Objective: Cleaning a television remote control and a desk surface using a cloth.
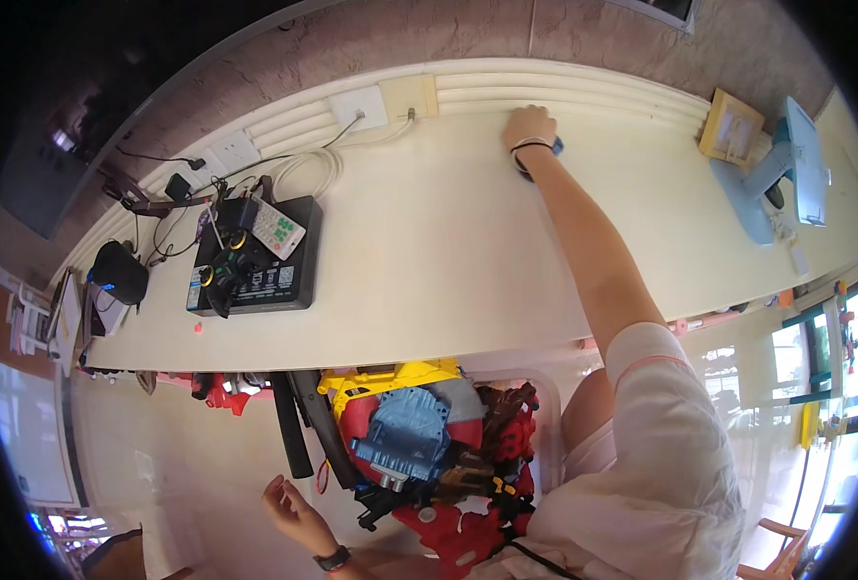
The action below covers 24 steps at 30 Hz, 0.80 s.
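Note:
My right hand (530, 127) rests at the back of a long cream countertop (429, 239), close to the ribbed wall trim. A dark blue item, likely a cloth (558, 146), shows from beneath the palm and wrist; the hand hides most of it. Below the front edge, my left hand (295, 511) hovers over the floor with fingers loosely curled and nothing in it. To its right sits a bin (551, 435) full of plastic toys, among them a blue toy piece (407, 431), a yellow one (393, 380) and a red one (443, 536).
On the left, a black box (298, 290) carries a remote control (278, 228), a game controller (230, 272) and cables. A black speaker-like object (121, 272) stands farther left. A blue stand (755, 181) and a wooden frame (732, 129) occupy the right end. Sockets (233, 151) line the wall.

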Tool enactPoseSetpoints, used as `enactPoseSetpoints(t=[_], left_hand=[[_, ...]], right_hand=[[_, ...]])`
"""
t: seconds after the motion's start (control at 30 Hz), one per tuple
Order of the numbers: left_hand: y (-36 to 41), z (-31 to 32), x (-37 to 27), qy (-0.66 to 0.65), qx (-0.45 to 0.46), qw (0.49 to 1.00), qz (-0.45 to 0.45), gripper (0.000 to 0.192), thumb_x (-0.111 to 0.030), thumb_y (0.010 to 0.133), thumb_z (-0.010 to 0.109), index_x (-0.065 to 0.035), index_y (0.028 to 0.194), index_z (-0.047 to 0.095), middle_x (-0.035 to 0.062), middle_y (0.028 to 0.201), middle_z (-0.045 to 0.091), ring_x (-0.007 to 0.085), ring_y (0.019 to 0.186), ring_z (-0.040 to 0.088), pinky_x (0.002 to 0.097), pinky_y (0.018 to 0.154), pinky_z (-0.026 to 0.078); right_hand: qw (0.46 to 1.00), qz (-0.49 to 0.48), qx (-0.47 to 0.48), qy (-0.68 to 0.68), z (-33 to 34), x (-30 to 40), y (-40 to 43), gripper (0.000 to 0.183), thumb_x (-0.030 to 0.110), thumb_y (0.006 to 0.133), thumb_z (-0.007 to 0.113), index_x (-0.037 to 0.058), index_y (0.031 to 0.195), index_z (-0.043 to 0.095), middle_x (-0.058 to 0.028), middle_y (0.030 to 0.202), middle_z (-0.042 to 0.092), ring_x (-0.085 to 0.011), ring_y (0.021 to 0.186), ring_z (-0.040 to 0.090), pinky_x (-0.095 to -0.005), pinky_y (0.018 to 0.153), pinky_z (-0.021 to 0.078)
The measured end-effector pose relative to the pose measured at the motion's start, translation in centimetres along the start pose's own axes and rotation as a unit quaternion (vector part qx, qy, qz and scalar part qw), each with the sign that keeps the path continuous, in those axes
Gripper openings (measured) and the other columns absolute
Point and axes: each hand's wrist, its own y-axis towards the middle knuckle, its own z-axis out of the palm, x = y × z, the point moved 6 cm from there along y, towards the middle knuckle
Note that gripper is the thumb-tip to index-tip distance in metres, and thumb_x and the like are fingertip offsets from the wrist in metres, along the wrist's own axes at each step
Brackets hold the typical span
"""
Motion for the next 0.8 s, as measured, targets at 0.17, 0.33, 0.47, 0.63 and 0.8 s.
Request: enactPoseSetpoints(t=[0.17, 0.33, 0.47, 0.63, 0.8], left_hand=[[-0.1, 0.6, -0.4, -0.013, 0.011, 1.0, 0.008, 0.016, -0.014, 0.092, 0.054, -0.0006, 0.101, 0.059, 0.0095, 0.097, 0.06, 0.02, 0.089, 0.058, 0.0329, 0.075, 0.048], [-0.1, 0.5, -0.3, -0.034, -0.01, 0.999, 0.005, 0.015, -0.013, 0.092, 0.054, -0.0013, 0.1, 0.06, 0.0093, 0.096, 0.061, 0.0202, 0.089, 0.058, 0.0335, 0.075, 0.048], [-0.2, 0.4, -1.2, -0.016, -0.011, 1.0, 0.021, 0.014, -0.012, 0.091, 0.054, -0.0015, 0.099, 0.06, 0.009, 0.095, 0.061, 0.0208, 0.088, 0.059, 0.0338, 0.076, 0.049], [-0.4, 1.0, -1.7, -0.025, 0.002, 0.999, 0.037, 0.014, -0.011, 0.091, 0.053, -0.0008, 0.098, 0.059, 0.0094, 0.096, 0.061, 0.021, 0.087, 0.06, 0.0342, 0.075, 0.049], [-0.1, 0.7, 0.0, -0.025, -0.001, 0.998, 0.053, 0.015, -0.012, 0.092, 0.053, -0.0011, 0.1, 0.058, 0.0095, 0.098, 0.061, 0.0206, 0.087, 0.059, 0.0327, 0.075, 0.049]], right_hand=[[0.974, -0.207, 0.043, 0.088, -0.4, 7.1, -3.0, 0.03, 0.015, 0.078, 0.055, 0.02, 0.105, 0.069, -0.0074, 0.11, 0.063, -0.0247, 0.11, 0.055, -0.0393, 0.09, 0.0464], [0.908, -0.349, 0.067, 0.223, -0.8, 10.5, -6.9, 0.044, 0.009, 0.074, 0.054, 0.032, 0.11, 0.067, 0.0006, 0.112, 0.064, -0.0217, 0.107, 0.055, -0.0367, 0.091, 0.0464], [0.856, -0.447, 0.077, 0.248, -2.9, 11.6, -13.4, 0.046, 0.006, 0.072, 0.054, 0.03, 0.11, 0.067, 0.008, 0.116, 0.063, -0.0187, 0.103, 0.055, -0.0338, 0.09, 0.0462], [0.773, -0.567, 0.079, 0.274, -6.3, 11.8, -22.5, 0.05, -0.001, 0.067, 0.054, 0.023, 0.109, 0.068, 0.0065, 0.117, 0.063, -0.0201, 0.1, 0.055, -0.0325, 0.088, 0.0463], [0.723, -0.552, 0.081, 0.406, -7.9, 8.4, -25.1, 0.054, -0.004, 0.061, 0.053, 0.0191, 0.107, 0.068, 0.004, 0.116, 0.064, -0.0214, 0.1, 0.056, -0.0351, 0.09, 0.0446]])
